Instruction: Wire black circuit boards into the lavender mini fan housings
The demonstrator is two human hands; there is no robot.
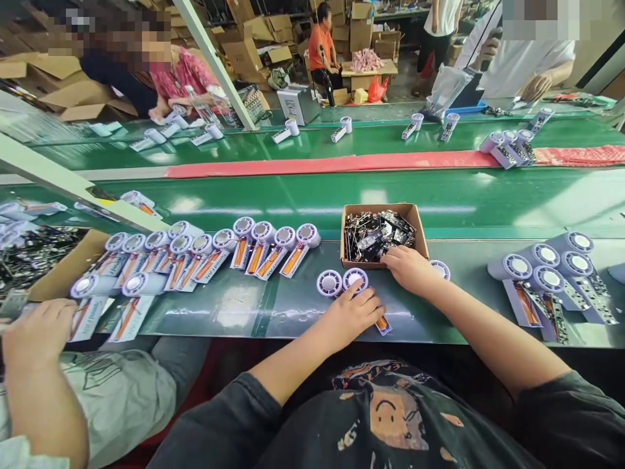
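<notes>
Green conveyor belting (454, 202) ran across the view in two lanes, with a red strip (322, 165) lying along the far lane. The person's left hand (349, 316) lay over a small cylindrical fan (355, 280), its fingers (359, 294) spread wide across the fan's end and a printed card (383, 324) showing beneath the palm. A second fan (329, 283) stood just beside it. The right hand (409, 270) reached to the front corner of a cardboard tray (375, 212), fingers curled and touching the rim; whether they held anything could not be told. The tray held a heap of black-and-silver packets (379, 236), probably set mid-bench so both hands could reach it.

Left of the hands, fans stood in a close row (244, 251), each with an orange-marked card fanned toward the person, seemingly to keep fan and card paired. To the right, a looser group (551, 286) had black strips lying on the cards.

At the left edge, a neighbouring worker's hand (39, 332) rested near a second tray (63, 264). Across the belt, more fans stood in a spaced line (342, 129). Beyond, a seated worker in an orange shirt (321, 45) sat near a bench of pink goods (366, 62), among stacked cartons (254, 39).
</notes>
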